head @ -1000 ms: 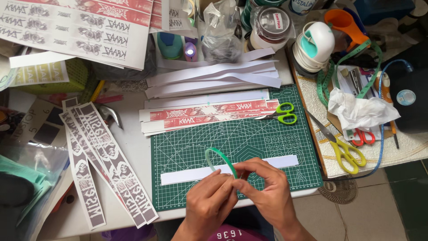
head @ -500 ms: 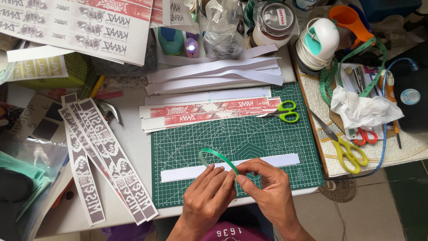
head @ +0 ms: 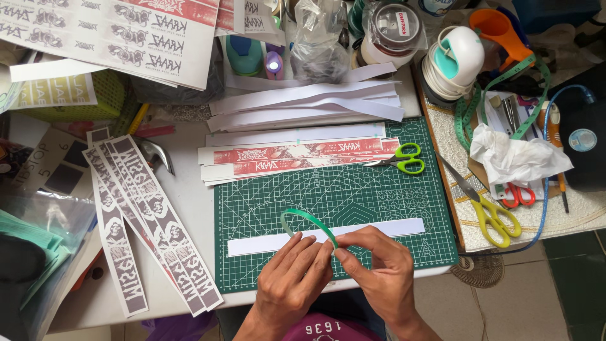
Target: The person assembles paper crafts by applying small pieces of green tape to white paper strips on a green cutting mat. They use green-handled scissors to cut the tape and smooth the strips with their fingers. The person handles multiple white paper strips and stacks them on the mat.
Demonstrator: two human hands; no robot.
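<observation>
Green strip [head: 309, 219] arched over the near part of the cutting mat [head: 379, 196], curling up and to the left from the fingertips; free end pointed left. Narrow, glossy, thin. Left hand [head: 297, 278] and right hand [head: 379, 271] both pinched its right end, just above the white paper strip [head: 391, 228] running left-right.

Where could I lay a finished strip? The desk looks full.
Bare room: the green cutting mat between the white strip and the red printed strips, and the white tabletop left of the mat. Crowded: the top edge and the right side with the yellow scissors.
</observation>
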